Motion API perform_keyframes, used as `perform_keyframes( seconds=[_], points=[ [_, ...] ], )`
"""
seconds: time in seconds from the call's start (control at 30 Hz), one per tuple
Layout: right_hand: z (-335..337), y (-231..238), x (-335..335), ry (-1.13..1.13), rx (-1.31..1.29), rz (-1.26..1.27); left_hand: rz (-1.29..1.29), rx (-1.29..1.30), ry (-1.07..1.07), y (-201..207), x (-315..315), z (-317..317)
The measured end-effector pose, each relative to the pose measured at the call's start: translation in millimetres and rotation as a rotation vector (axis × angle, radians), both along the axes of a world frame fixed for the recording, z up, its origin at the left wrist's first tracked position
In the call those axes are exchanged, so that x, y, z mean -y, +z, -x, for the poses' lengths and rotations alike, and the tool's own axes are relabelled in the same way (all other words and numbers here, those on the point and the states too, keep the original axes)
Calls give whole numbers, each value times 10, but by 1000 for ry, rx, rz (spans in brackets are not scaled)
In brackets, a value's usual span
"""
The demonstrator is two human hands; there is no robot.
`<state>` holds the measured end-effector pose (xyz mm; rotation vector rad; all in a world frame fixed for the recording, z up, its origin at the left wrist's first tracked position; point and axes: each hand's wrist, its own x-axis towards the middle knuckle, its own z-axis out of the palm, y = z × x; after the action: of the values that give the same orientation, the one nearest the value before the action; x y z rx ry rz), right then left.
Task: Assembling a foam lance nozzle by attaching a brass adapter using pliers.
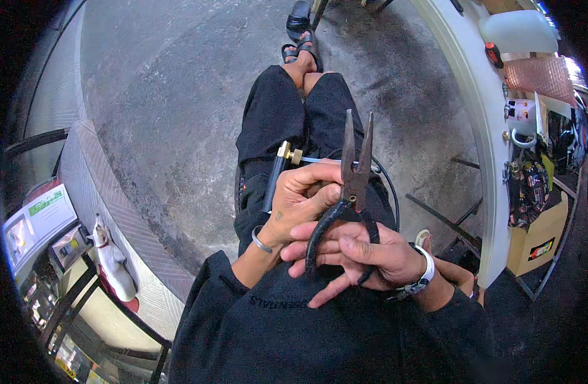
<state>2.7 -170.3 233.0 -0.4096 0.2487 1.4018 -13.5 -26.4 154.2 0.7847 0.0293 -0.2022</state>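
Note:
Long-nose pliers (355, 182) with black-wrapped handles point away from me over my lap, their jaws spread apart. My right hand (377, 256) holds them, with the thumb and fingers around the handles. Beside the pliers' pivot is my left hand (307, 195), its thumb and index finger pinched together against the jaws' left side. What sits in that pinch is hidden. Just left of this hand lies a black cylinder (277, 182) with a brass fitting (287, 153) at its top. A thin pale tube (316, 160) runs from the fitting behind the pliers. A black cable (391, 182) curves over my right thigh.
At right, a white table (492, 192) carries a screwdriver (493, 55), a mug (523, 115) and bubble wrap (540, 77). A cardboard box (534, 246) stands beside it. A white animal (117, 265) lies on the left bench. Another limb (454, 275) shows behind my right wrist.

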Motion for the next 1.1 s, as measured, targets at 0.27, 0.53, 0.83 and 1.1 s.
perform_keyframes(
  seconds=[0.27,0.53,0.83,1.1],
  points=[
    [-11,1,0,-10,14,20,145,-33,56,-65,71,57],
    [3,-3,18,2,-16,10,49,-20,-10,1,-11,49],
    [-14,16,10,42,-1,5,147,-9,32,-56,28,103],
    [2,47,-33,-13,-20,-8,119,65,119,1,119,69]
  ],
)
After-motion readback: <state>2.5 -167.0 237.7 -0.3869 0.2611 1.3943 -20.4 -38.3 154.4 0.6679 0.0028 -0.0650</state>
